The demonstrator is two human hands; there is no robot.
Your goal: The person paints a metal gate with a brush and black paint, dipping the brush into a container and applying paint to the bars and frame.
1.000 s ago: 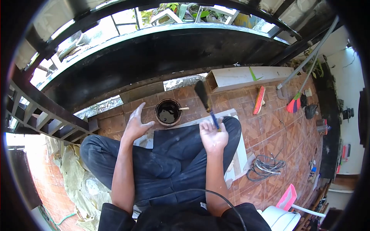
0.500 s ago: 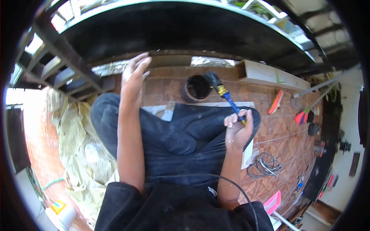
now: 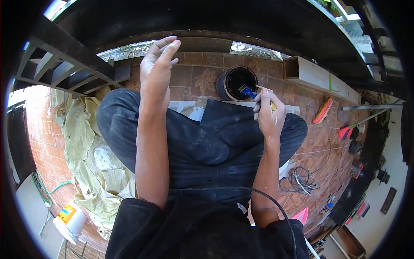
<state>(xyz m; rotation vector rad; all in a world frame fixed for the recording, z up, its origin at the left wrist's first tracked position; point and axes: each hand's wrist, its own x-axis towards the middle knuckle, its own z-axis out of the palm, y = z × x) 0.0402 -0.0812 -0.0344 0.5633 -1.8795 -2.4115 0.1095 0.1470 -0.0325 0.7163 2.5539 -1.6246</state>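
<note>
A dark round paint can (image 3: 221, 86) stands on the tiled floor beyond the crossed legs. My right hand (image 3: 271, 107) is closed around the handle of a blue paintbrush (image 3: 248, 91), whose head is down inside the can. The bristles are hidden in the dark inside of the can. Raised on the other side, my left hand (image 3: 158, 62) holds nothing, its fingers apart, near the lower edge of a black panel (image 3: 172, 21).
Crumpled yellowish cloth (image 3: 79, 142) and a white bucket (image 3: 73, 220) lie at the left. To the right are a long pale box beam (image 3: 319, 80), a red brush (image 3: 322, 111) and coiled cable (image 3: 302, 180). A dark lattice frame (image 3: 64, 56) stands at upper left.
The brush has gone from beside the can's rim down into the can, with my right hand moved up toward it. The view has shifted slightly; my left hand stays raised.
</note>
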